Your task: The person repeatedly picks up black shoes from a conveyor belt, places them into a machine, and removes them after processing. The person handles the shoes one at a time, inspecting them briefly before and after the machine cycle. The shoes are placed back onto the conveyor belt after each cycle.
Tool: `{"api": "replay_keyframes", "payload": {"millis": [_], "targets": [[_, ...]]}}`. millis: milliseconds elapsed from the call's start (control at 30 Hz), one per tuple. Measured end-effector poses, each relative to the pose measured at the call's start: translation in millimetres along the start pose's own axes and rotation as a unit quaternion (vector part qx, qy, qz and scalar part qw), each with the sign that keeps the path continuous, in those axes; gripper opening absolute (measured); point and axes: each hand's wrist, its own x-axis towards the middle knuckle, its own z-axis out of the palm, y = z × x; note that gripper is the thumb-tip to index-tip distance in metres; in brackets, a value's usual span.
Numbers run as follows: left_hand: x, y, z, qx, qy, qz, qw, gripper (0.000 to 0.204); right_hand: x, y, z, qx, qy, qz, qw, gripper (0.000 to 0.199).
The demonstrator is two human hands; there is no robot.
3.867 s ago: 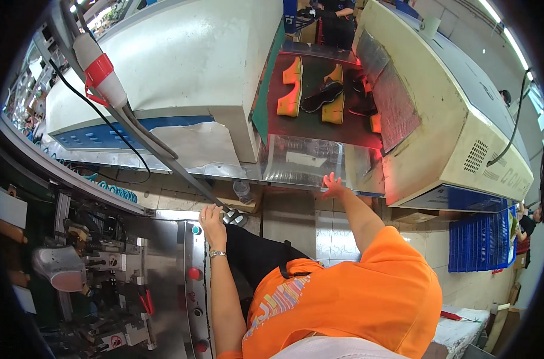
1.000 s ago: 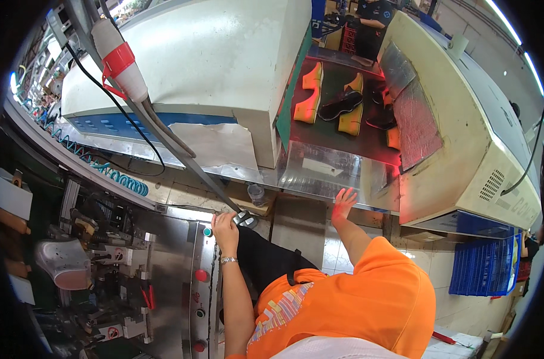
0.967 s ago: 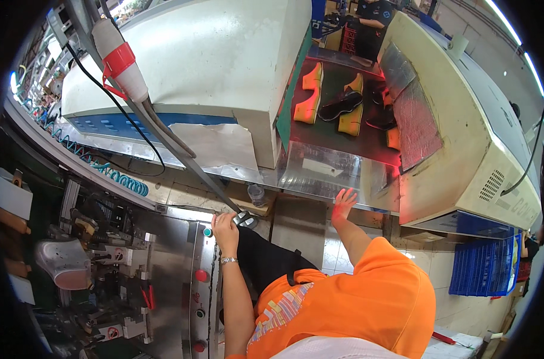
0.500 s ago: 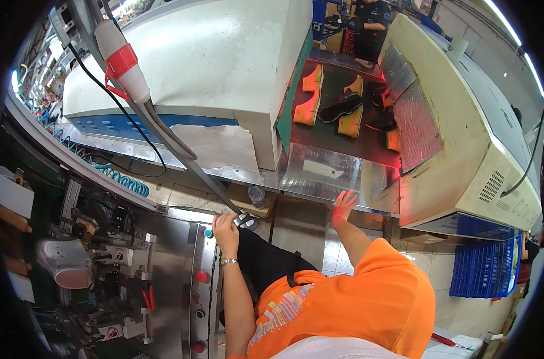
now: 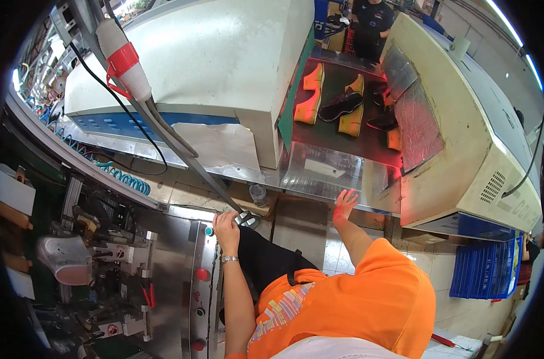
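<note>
My left hand [image 5: 226, 233] rests on the upper corner of a steel control panel [image 5: 194, 287], beside a green button [image 5: 209, 231]. Its fingers lie loosely over the edge and hold nothing visible. My right hand [image 5: 345, 206] is spread with its palm down at the near edge of a shiny metal plate [image 5: 320, 173], empty. Beyond that plate, a dark conveyor belt [image 5: 331, 139] carries several yellow wedge-shaped pieces, one of them a tall yellow piece [image 5: 308, 107]. A black shoe [image 5: 341, 106] lies across another, and more dark shoes [image 5: 382, 121] sit at the right under red light.
A large white machine housing [image 5: 188, 66] flanks the belt on the left, a cream one [image 5: 463, 119] on the right. Left of me stands a machine with a shoe-last-shaped form [image 5: 65, 259]. Blue crates [image 5: 481, 269] are stacked at right. A person in dark clothing [image 5: 372, 27] stands beyond the belt.
The person beyond the belt has shifted and stands more upright. My hands and the shoes on the belt keep nearly the same places.
</note>
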Motion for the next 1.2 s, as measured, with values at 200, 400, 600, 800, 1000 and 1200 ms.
{"api": "replay_keyframes", "payload": {"millis": [200,400,600,800,1000,1200], "targets": [[-0.4,-1.6,1.0,0.005,-0.002,-0.001,1.0,0.024,0.7,1.9,0.7,0.002,-0.005,0.0,1.0,0.062],[-0.4,-2.2,-0.7,0.013,-0.009,0.007,1.0,0.025,5.7,-0.3,0.4,0.013,-0.018,0.0,1.0,0.062],[1.0,-5.2,2.7,0.037,-0.005,0.017,0.999,0.022,4.8,0.6,-1.1,0.052,-0.011,-0.004,0.999,0.061],[0.4,0.5,3.5,0.039,-0.015,0.021,0.999,0.019,0.6,15.6,-7.2,0.163,0.019,-0.039,0.986,0.063],[5.0,-2.0,0.8,0.025,-0.05,0.029,0.998,0.029,103.2,80.4,49.9,0.799,-0.147,0.084,0.576,0.026],[0.9,-1.9,-0.8,0.063,-0.046,0.036,0.996,0.027,138.8,102.3,-24.4,0.913,-0.15,0.145,0.351,0.068]]}}
